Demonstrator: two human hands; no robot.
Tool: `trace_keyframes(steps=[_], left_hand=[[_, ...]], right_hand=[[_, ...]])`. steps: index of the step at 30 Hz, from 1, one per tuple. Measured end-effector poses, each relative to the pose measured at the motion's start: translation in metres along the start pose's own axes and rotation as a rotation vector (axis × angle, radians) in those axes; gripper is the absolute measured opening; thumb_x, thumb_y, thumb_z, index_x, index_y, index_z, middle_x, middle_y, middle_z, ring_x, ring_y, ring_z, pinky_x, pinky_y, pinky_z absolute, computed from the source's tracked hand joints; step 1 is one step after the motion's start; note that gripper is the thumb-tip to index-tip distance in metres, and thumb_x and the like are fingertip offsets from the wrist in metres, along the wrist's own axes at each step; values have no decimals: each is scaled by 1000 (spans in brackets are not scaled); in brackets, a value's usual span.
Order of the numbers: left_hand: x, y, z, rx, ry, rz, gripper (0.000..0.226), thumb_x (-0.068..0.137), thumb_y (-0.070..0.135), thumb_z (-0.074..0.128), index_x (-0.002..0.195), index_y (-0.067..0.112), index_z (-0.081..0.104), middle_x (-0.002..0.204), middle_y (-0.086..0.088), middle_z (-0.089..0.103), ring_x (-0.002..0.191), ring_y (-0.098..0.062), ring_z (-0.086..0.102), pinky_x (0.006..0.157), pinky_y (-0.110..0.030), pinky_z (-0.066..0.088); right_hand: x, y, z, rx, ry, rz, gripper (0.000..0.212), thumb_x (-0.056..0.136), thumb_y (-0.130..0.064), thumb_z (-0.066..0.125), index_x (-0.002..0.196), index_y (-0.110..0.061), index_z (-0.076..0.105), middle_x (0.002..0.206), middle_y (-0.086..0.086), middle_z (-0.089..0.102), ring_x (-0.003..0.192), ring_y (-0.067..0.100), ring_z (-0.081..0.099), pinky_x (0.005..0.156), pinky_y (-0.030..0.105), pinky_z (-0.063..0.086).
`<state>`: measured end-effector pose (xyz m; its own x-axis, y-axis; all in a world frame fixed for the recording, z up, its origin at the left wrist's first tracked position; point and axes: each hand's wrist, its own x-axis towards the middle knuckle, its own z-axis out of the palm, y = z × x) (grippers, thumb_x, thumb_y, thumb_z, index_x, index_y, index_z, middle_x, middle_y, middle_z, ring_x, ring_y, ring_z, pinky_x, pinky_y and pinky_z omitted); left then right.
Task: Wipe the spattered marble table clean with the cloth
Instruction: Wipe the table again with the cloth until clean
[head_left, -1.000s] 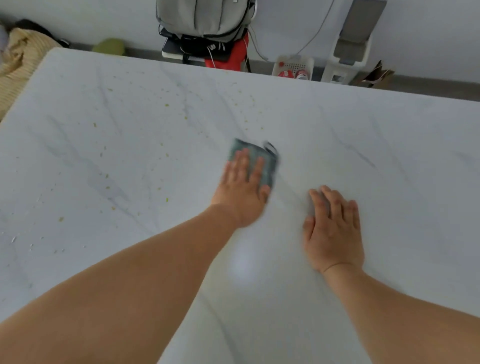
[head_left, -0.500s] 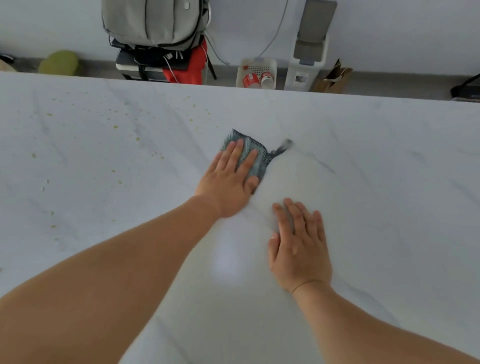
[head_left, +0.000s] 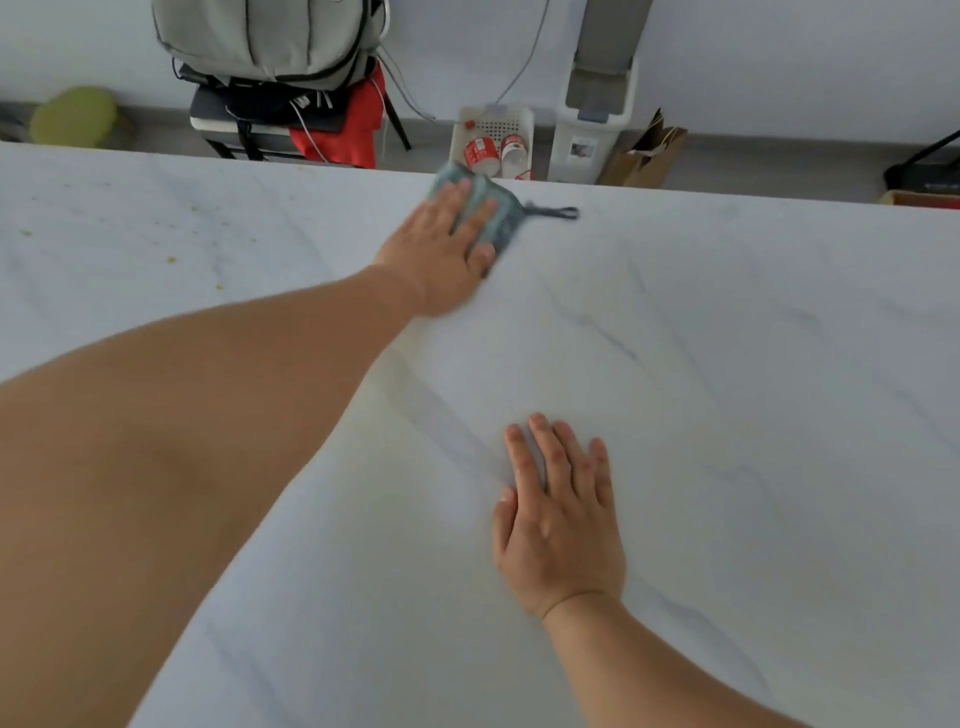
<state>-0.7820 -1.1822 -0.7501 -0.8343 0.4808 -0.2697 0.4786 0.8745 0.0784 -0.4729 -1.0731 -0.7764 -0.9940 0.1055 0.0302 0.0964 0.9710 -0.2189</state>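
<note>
The teal cloth (head_left: 491, 210) lies flat at the far edge of the white marble desk (head_left: 727, 364), its dark hanging loop (head_left: 558, 212) trailing to the right. The left hand (head_left: 447, 247) presses down on it, fingers (head_left: 475, 218) straight and slightly spread across the fabric. The right hand (head_left: 561, 525) rests palm-down on the desk, well nearer the person, fingers straight and close together, holding nothing. Small yellowish spatters (head_left: 171, 260) dot the marble off to the left. Beyond the desk, a grey backpack (head_left: 265, 36) sits on a stool.
</note>
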Motion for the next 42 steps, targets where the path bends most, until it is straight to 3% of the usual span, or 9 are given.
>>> trace_keyframes(steps=[4, 12, 18, 27, 29, 31, 33, 38, 42], left_hand=[[9, -33, -13, -128, 10, -450, 67, 106, 47, 9, 165, 19, -6, 171, -14, -14, 158, -30, -13, 128, -45, -6], [-125, 21, 36, -14, -60, 140, 69, 102, 54, 2, 165, 25, -7, 171, -3, -15, 158, -22, -14, 129, -40, -5], [-144, -79, 29, -227, -36, -641, 69, 107, 47, 15, 165, 19, -7, 171, -13, -16, 158, -29, -16, 128, -44, -7], [-356, 48, 103, -103, -22, 99, 67, 108, 47, 18, 165, 22, -5, 171, -11, -15, 158, -27, -18, 129, -44, -3], [-351, 14, 103, -75, 69, -67, 65, 108, 43, 23, 165, 19, 3, 172, -15, -2, 159, -33, -2, 129, -46, 7], [-344, -17, 91, -239, 9, -490, 67, 108, 46, 18, 164, 22, -9, 171, -12, -17, 158, -29, -17, 128, -44, -6], [-362, -14, 101, -340, -6, -659, 70, 106, 48, 17, 163, 23, -14, 169, -12, -24, 155, -26, -25, 126, -43, -14], [-495, 63, 138, -230, -21, -154, 67, 108, 47, 20, 165, 22, -4, 170, -9, -20, 156, -22, -23, 128, -44, -5], [-484, -9, 140, -196, 74, -448, 67, 106, 48, 17, 166, 19, 7, 172, -15, -5, 159, -31, -7, 129, -47, 4]], right_hand=[[1, -1, -2, 6, 3, 2, 62, 95, -32, 50, 155, -18, 46, 162, 8, 40, 152, 31, 33, 125, 58, 19], [2, -1, -7, -4, -16, 21, 62, 94, -33, 46, 154, -19, 46, 162, 7, 40, 151, 30, 32, 125, 57, 17], [0, -4, -9, -26, -13, 15, 62, 94, -35, 43, 154, -19, 46, 161, 7, 41, 150, 30, 32, 126, 55, 17], [-3, -8, -14, -53, -21, 19, 61, 95, -35, 39, 153, -19, 43, 160, 9, 40, 149, 33, 32, 125, 57, 18], [-5, -14, -16, -89, -21, 30, 62, 94, -33, 36, 153, -17, 44, 161, 10, 40, 149, 32, 32, 124, 59, 16], [-13, -23, -18, -146, -22, 38, 63, 93, -31, 34, 153, -15, 45, 161, 10, 42, 149, 33, 33, 125, 59, 13], [-23, -35, -19, -148, 15, 45, 60, 93, -29, 35, 151, -17, 49, 158, 13, 43, 146, 38, 35, 125, 59, 13], [-76, -119, -4, 118, 79, -17, 57, 89, -19, 46, 146, -22, 55, 145, 19, 48, 135, 43, 44, 124, 57, 18], [-121, -171, 17, 215, 63, -43, 52, 92, -20, 48, 142, -15, 57, 141, 18, 52, 134, 42, 48, 123, 56, 21]])
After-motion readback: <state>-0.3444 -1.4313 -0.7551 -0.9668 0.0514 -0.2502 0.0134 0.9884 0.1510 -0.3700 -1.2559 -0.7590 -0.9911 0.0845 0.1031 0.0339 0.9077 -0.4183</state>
